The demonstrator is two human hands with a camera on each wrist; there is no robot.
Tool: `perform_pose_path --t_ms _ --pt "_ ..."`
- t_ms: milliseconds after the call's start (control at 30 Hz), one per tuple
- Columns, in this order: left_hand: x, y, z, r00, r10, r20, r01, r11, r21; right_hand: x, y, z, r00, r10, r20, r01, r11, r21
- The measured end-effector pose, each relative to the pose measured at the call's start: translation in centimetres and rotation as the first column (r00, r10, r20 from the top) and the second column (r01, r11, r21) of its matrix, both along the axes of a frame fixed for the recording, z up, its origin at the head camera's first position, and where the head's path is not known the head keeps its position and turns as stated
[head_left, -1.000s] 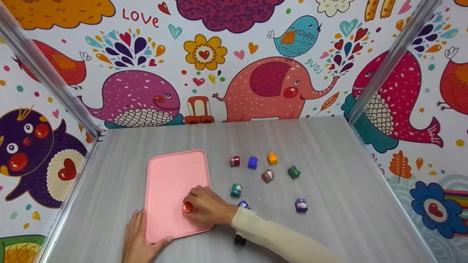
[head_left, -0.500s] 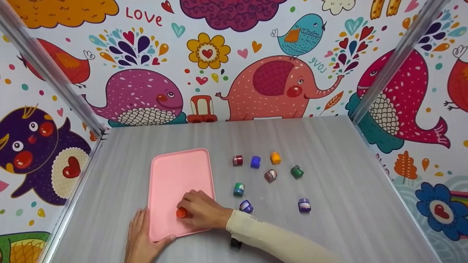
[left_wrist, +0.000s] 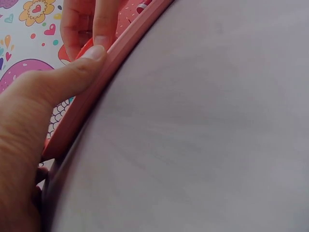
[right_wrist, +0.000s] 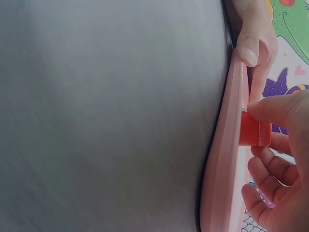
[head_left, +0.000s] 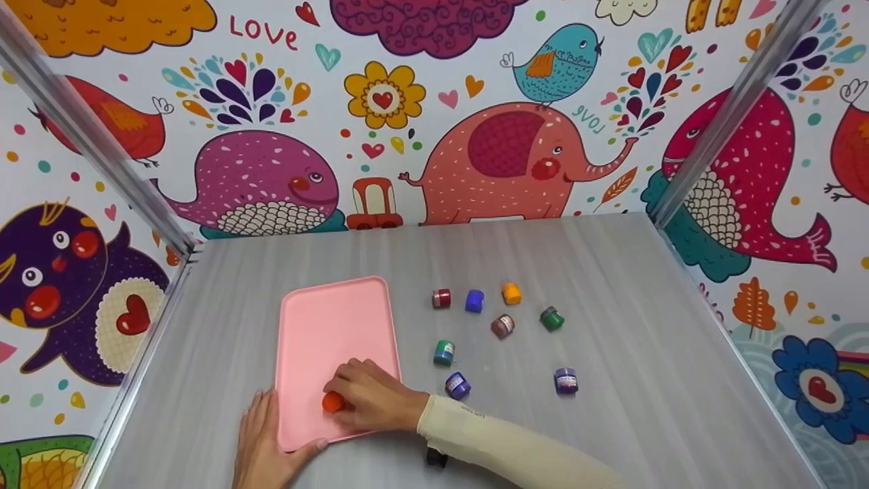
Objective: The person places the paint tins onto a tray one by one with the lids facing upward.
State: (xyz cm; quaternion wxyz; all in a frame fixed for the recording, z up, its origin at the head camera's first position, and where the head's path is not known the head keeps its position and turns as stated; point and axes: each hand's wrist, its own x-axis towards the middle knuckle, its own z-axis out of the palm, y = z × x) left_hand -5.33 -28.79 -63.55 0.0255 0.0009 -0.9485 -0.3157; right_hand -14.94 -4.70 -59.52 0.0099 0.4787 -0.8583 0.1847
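Low on the pink tray (head_left: pixel 333 326), a small orange-red paint jar (head_left: pixel 333 402) is pinched between the thumb and fingers of my right hand (head_left: pixel 377 397). The right wrist view shows this jar (right_wrist: pixel 249 129) side-on, its base at the tray's rim line. My left hand (head_left: pixel 261 435) holds the tray's near left corner, thumb along the front rim and fingers along the left side. In the left wrist view that thumb (left_wrist: pixel 72 79) presses on the rim. The right palm hides part of the tray's near right side.
Right of the tray lie several paint jars, among them a green-blue one (head_left: pixel 444 352), a violet one (head_left: pixel 457 386), an orange one (head_left: pixel 511 293) and a purple one (head_left: pixel 565 381). A black jar (head_left: pixel 436 458) is partly covered by the right sleeve. Patterned walls surround the grey table (head_left: pixel 631 326).
My right hand has moved the orange-red jar a little left and toward the tray's near edge, turning its top more upward. The left hand keeps its hold on the corner.
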Motion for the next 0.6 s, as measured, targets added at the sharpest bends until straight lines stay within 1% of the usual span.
perform_pose_path --t_ms 167,300,433,533,600 --pt "-0.1 0.2 0.3 0.999 0.004 0.042 -0.004 1.0 -0.001 -0.1 0.6 0.0 1.0 -0.012 -0.001 0.012 1.0 0.0" --pt "-0.2 0.3 0.6 0.995 0.009 0.102 -0.01 1.0 0.005 -0.2 1.5 0.0 1.0 -0.022 -0.007 0.023 1.0 0.009" --pt "-0.4 0.3 0.9 0.984 0.024 0.178 -0.025 1.0 0.005 -0.4 2.6 0.3 0.999 -0.028 -0.022 0.028 0.999 0.019" --pt "-0.5 0.3 1.1 0.973 0.042 0.226 -0.043 0.999 0.002 -0.7 3.4 0.5 0.999 -0.038 -0.028 0.039 0.999 0.02" --pt "-0.5 0.3 1.2 0.968 0.052 0.246 -0.054 0.999 0.0 -0.9 3.9 0.8 0.999 -0.045 -0.028 0.046 0.999 0.013"
